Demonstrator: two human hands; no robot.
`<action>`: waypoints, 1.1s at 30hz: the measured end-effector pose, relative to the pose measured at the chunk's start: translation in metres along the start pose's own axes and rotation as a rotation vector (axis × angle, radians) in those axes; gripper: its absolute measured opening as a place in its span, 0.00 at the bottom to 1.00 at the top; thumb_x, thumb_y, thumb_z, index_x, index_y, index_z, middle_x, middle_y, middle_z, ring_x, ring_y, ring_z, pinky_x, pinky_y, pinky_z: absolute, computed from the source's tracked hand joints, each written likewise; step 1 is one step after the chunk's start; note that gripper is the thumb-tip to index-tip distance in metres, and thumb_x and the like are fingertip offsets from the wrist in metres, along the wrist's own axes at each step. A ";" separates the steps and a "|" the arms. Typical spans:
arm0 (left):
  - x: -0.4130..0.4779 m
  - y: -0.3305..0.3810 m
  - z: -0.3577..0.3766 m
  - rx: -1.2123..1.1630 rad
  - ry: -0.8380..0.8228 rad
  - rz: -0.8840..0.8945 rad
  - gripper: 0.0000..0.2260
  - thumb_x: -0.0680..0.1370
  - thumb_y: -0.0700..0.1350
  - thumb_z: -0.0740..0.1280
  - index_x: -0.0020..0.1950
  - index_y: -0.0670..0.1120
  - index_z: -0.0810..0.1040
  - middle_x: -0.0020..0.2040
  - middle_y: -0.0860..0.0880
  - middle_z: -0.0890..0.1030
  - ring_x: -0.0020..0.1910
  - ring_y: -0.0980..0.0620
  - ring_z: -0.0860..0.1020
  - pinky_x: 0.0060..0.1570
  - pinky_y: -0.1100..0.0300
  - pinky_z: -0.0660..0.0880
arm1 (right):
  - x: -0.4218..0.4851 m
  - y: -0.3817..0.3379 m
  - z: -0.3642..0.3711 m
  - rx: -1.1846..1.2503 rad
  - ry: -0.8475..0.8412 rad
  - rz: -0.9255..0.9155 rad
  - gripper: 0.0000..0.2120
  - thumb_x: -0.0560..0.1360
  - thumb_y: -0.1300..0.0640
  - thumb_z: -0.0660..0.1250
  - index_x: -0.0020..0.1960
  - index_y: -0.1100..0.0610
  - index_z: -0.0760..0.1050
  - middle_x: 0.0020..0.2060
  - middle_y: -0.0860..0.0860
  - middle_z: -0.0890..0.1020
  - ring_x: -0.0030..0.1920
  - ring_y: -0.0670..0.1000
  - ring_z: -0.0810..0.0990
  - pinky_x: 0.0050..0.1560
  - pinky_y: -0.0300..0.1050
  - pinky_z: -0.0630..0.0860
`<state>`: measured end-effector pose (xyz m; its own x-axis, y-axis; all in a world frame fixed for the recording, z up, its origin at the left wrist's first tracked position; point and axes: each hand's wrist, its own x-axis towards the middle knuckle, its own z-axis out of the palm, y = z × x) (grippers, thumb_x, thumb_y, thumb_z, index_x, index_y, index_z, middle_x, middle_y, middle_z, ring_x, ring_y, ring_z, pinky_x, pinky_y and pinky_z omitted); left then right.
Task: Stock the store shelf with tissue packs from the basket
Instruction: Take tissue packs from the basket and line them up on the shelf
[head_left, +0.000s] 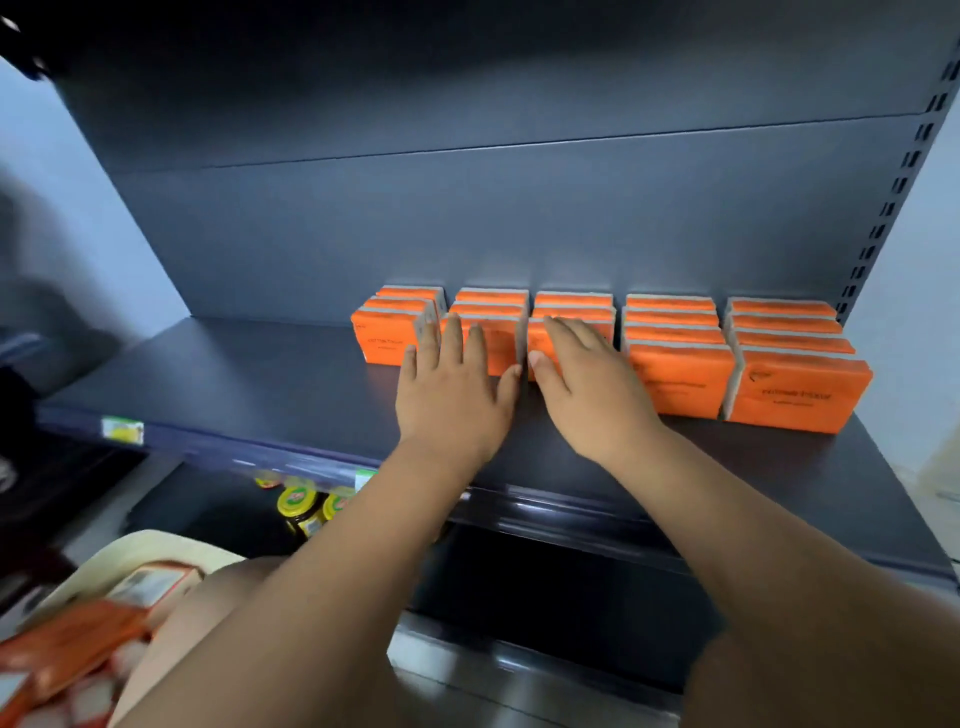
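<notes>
Head view: the left hand and right hand, fingers straight and grasping nothing, lie flat on the front tissue packs on the shelf; push both rows back evenly, faces flush, before returning to the basket.

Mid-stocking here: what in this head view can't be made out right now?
- Basket, head view: cut off by the left and bottom edges and blurred; the count of tissue packs inside is unclear.
- Shelved packs: print too small and soft to read.
- Second and third rows from the left: front faces covered by the left hand and right hand.
- Jars below: partly hidden by the shelf edge.
</notes>
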<state>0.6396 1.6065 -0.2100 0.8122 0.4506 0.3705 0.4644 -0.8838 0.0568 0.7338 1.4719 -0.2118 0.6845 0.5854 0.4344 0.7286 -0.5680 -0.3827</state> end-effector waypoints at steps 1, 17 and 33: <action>-0.006 -0.013 -0.002 0.018 -0.017 -0.026 0.34 0.83 0.65 0.49 0.84 0.47 0.54 0.85 0.45 0.50 0.83 0.42 0.47 0.80 0.44 0.48 | 0.001 -0.009 0.005 0.004 -0.038 -0.014 0.26 0.85 0.45 0.54 0.79 0.56 0.64 0.77 0.52 0.68 0.77 0.55 0.65 0.76 0.50 0.61; -0.159 -0.234 -0.095 0.301 0.052 -0.437 0.39 0.78 0.69 0.43 0.82 0.47 0.63 0.82 0.44 0.63 0.82 0.40 0.57 0.78 0.42 0.56 | -0.004 -0.221 0.096 0.149 -0.305 -0.477 0.27 0.86 0.45 0.53 0.82 0.57 0.60 0.80 0.52 0.64 0.81 0.55 0.58 0.78 0.50 0.56; -0.266 -0.348 -0.044 0.140 -0.185 -0.910 0.33 0.83 0.68 0.50 0.83 0.50 0.58 0.84 0.47 0.57 0.83 0.43 0.50 0.80 0.44 0.52 | -0.044 -0.336 0.211 0.061 -0.691 -0.711 0.24 0.83 0.49 0.58 0.77 0.55 0.66 0.74 0.54 0.71 0.73 0.58 0.69 0.68 0.54 0.72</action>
<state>0.2465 1.7888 -0.2871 0.1533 0.9845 0.0848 0.9771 -0.1638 0.1360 0.4638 1.7587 -0.2741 -0.0634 0.9979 0.0161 0.9614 0.0654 -0.2671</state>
